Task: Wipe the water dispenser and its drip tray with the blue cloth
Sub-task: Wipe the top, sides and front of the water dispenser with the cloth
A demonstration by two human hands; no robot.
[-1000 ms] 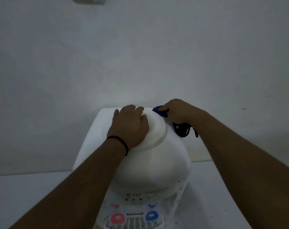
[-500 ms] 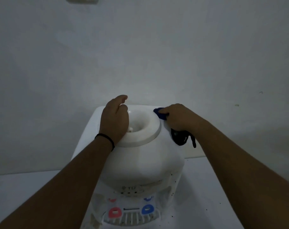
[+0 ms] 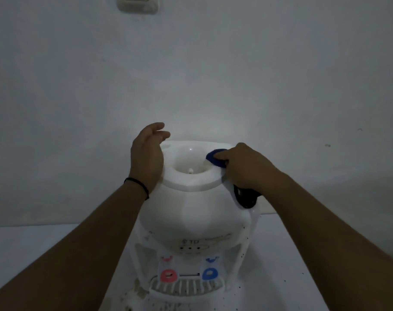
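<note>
A white tabletop water dispenser (image 3: 191,212) stands in front of me with a round funnel-shaped top opening (image 3: 191,169). My right hand (image 3: 247,167) grips the blue cloth (image 3: 215,157) against the right rim of that opening; a darker part of the cloth hangs below the hand. My left hand (image 3: 148,153) is at the left side of the rim, fingers relaxed and lifted, holding nothing. Low at the front are a red tap (image 3: 168,275), a blue tap (image 3: 210,274) and the slotted white drip tray (image 3: 186,288).
The dispenser stands on a white surface (image 3: 292,277) speckled with dark specks, close to a plain pale wall (image 3: 191,75). A wall switch plate (image 3: 137,4) is at the top edge. A black band circles my left wrist (image 3: 137,186).
My left hand slid off the top opening to its left edge and its fingers lifted. My right hand with the cloth moved slightly onto the right rim. The view tilted down a little.
</note>
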